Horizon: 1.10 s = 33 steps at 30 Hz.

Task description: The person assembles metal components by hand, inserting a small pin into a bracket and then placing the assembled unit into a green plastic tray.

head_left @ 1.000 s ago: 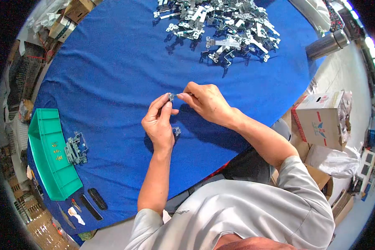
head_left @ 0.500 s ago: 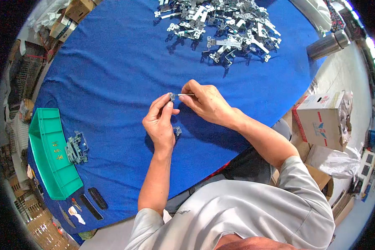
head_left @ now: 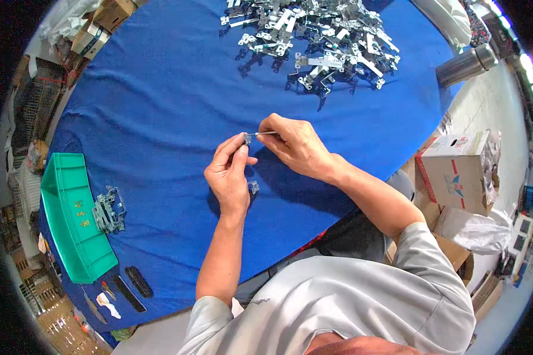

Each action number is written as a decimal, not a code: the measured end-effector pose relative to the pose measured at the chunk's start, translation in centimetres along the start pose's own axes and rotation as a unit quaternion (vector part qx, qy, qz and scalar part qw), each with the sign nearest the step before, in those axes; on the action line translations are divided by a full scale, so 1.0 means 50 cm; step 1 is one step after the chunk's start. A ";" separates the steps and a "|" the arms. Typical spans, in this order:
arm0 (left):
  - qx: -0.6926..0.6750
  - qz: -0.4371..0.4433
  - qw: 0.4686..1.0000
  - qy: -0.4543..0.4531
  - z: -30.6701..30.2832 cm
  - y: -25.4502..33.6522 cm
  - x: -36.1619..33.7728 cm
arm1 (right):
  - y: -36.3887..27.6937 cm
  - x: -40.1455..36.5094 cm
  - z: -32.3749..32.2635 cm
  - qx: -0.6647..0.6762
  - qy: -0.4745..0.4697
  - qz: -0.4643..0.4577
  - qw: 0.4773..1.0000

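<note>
My left hand (head_left: 228, 174) is closed, pinching a small metal hinge part (head_left: 247, 139) between thumb and fingertips above the blue cloth. My right hand (head_left: 297, 142) is closed around a thin metal rod (head_left: 266, 133), its tip pointing left at the hinge part. Whether the tip touches the part or sits inside it is too small to tell. Beside my left wrist, another small metal piece (head_left: 254, 187) lies on the cloth, partly behind the hand.
A heap of metal hinges (head_left: 337, 44) covers the far side. At left, a green plastic tray (head_left: 71, 177) stands beside a small stack of metal hinges (head_left: 109, 210). Dark strips (head_left: 130, 293) lie at the near left; a steel flask (head_left: 466, 64) is at far right, with a carton (head_left: 456, 171) beyond the edge.
My left hand and the hinge part have shifted very slightly to the right. My right hand and the rod stay almost in place; the rod's angle differs slightly.
</note>
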<state>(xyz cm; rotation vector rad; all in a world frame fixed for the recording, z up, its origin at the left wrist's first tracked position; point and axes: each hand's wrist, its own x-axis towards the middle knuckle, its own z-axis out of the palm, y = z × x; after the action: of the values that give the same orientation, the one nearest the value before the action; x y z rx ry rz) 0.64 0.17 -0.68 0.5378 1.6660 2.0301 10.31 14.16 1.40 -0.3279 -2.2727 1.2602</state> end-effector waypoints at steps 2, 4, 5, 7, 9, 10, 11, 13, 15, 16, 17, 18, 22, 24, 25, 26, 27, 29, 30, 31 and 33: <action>0.010 -0.001 1.000 -0.003 0.001 0.001 -0.001 | 0.005 -0.003 0.003 -0.008 -0.001 -0.015 1.000; 0.011 -0.001 1.000 -0.008 0.002 0.002 0.001 | 0.001 -0.002 0.002 0.006 0.004 -0.017 1.000; 0.012 -0.001 1.000 -0.007 0.002 0.002 0.001 | -0.001 -0.001 0.001 0.007 0.003 -0.017 1.000; 0.009 0.000 1.000 -0.008 0.001 0.000 0.001 | -0.004 0.000 -0.001 0.007 -0.010 -0.005 1.000; 0.008 -0.002 1.000 -0.007 0.004 0.002 0.001 | -0.008 -0.001 -0.004 0.009 -0.014 0.001 1.000; 0.007 -0.003 1.000 -0.007 0.003 0.003 0.001 | -0.009 -0.001 -0.002 0.010 -0.019 0.006 1.000; 0.009 -0.002 1.000 -0.004 0.002 0.002 0.002 | -0.008 -0.001 0.000 0.013 -0.020 0.005 1.000; -0.001 -0.005 1.000 -0.010 0.000 -0.001 0.001 | -0.006 -0.002 0.003 0.003 -0.005 0.004 1.000; 0.009 -0.001 1.000 -0.013 -0.001 -0.002 0.001 | -0.008 0.000 0.001 -0.001 -0.011 0.006 1.000; 0.018 0.002 1.000 -0.017 0.000 -0.003 0.001 | -0.009 0.000 0.000 -0.006 -0.016 0.008 1.000; 0.017 0.002 1.000 -0.018 0.001 -0.003 0.000 | -0.009 0.000 -0.001 -0.006 -0.016 0.009 1.000; 0.021 0.002 1.000 -0.019 0.001 -0.002 -0.001 | -0.008 -0.001 -0.001 -0.012 -0.018 0.006 1.000; 0.043 0.002 0.999 -0.019 0.002 0.004 -0.001 | 0.003 -0.004 0.003 -0.045 -0.011 -0.036 0.998; 0.043 0.006 0.999 -0.022 0.002 0.004 -0.002 | 0.008 -0.005 0.005 -0.045 -0.009 -0.038 0.998; 0.043 0.011 0.999 -0.023 0.003 0.005 -0.002 | 0.009 -0.005 0.005 -0.043 -0.007 -0.042 0.998; 0.043 0.011 0.999 -0.024 0.003 0.005 -0.001 | 0.009 -0.005 0.004 -0.044 -0.006 -0.042 0.998; 0.043 0.007 0.999 -0.020 0.003 0.005 -0.002 | 0.009 -0.005 0.004 -0.054 -0.012 -0.038 0.998; 0.043 0.004 0.999 -0.016 0.002 0.004 -0.001 | 0.009 -0.004 0.007 -0.063 -0.018 -0.035 0.997; 0.045 0.012 0.999 -0.021 0.001 0.002 -0.001 | 0.008 -0.005 0.012 -0.062 -0.008 -0.025 0.998; 0.047 0.019 0.998 -0.025 0.001 0.001 -0.001 | 0.008 -0.006 0.014 -0.061 0.003 -0.015 0.998; 0.047 0.014 0.998 -0.024 0.002 0.002 0.000 | 0.010 -0.005 0.016 -0.054 -0.001 -0.013 0.998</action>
<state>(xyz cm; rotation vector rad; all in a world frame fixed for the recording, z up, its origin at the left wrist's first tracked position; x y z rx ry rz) 0.70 0.22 -0.57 0.6404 1.7416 1.9495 10.08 13.74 0.54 -0.3353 -2.3457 1.1275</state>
